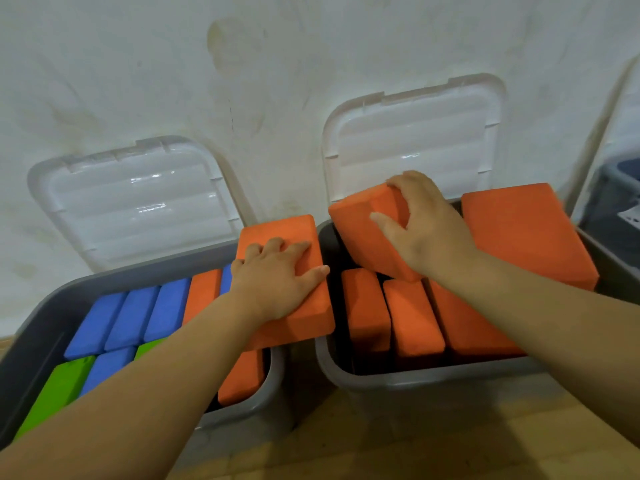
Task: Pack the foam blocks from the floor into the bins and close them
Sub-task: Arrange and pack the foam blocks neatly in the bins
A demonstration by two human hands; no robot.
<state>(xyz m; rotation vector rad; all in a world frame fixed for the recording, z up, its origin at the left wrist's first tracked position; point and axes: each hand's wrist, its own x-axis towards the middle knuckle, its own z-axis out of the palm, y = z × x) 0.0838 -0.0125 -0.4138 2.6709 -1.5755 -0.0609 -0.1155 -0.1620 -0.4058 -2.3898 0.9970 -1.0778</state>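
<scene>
**While the lids stand up, each hand has an orange block**

Though its palm and wrist cover much of it, the flat orange block (294,332) under the left hand (277,282) shows plainly. It lies across the right end of the left bin (273,375), its near corner jutting past the rim. The hand rests on top with fingers spread and fairly straight, gripping nothing. Left of that hand, blue blocks (135,313) stand in a row, with a green block (59,386) nearer the body. The forearm cuts across them, so their count cannot be told. Another orange block (242,379) shows below the wrist, partly hidden.

The right hand (426,230) is clamped on the tilted orange block (363,230), thumb on the near face and fingers curled over the far end. It is held above the right bin (415,379). Beneath the grip, upright orange blocks (412,317) fill the bin; their lower parts are lost in shadow. Just right of the hand a wide orange block (526,230) lies on top, its near edge hidden by the forearm.

Beyond the hands, the left lid (138,202) and right lid (415,133) lean against the wall (242,64). A dark container (620,202) at the far right is cut off and blurred.
</scene>
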